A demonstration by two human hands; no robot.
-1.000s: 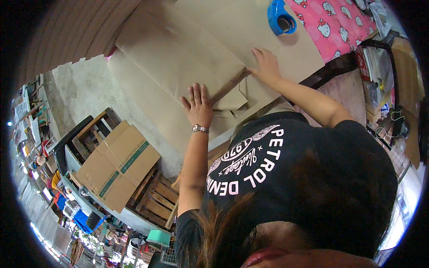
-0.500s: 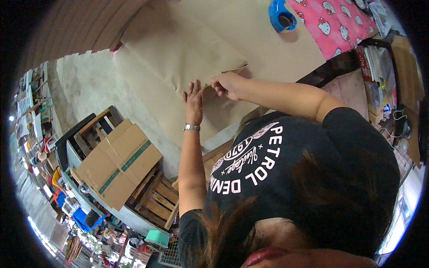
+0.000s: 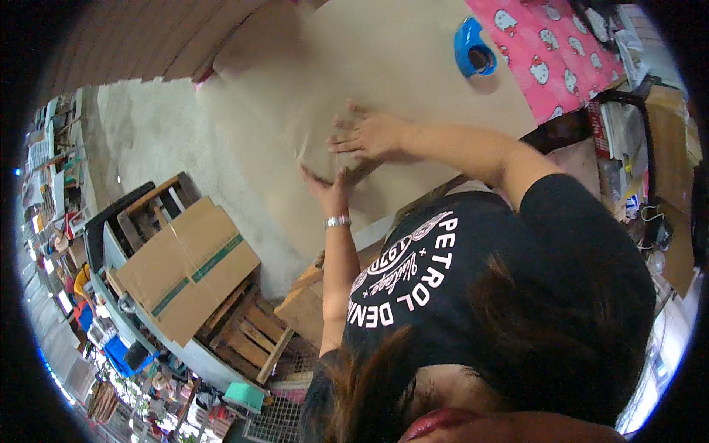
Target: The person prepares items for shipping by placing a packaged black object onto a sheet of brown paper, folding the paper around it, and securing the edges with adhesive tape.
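Observation:
A large sheet of brown paper [image 3: 402,70] covers the table in front of me. My right hand [image 3: 375,136] lies flat on it, fingers stretched out to the left and holding nothing. Close by, lower and to the left, is my left hand [image 3: 329,190], its thumb and fingers apart around a raised fold of the paper. A silver watch band circles my left wrist. Part of the paper's near edge is hidden behind my right forearm. Farther right on the paper sits a blue tape dispenser [image 3: 465,46].
Pink patterned cloth [image 3: 543,63] covers the table's far right. Corrugated sheeting [image 3: 140,40] rises at the far left. A flattened cardboard box [image 3: 166,258] lies over wooden pallets [image 3: 255,332] at my left. Beside them is a green container [image 3: 244,396]. Cardboard [image 3: 668,140] stands at the right.
My right hand has gone from pinching at the paper's edge to lying flat with fingers spread. The left hand has moved slightly nearer, and the raised paper flap appears lower.

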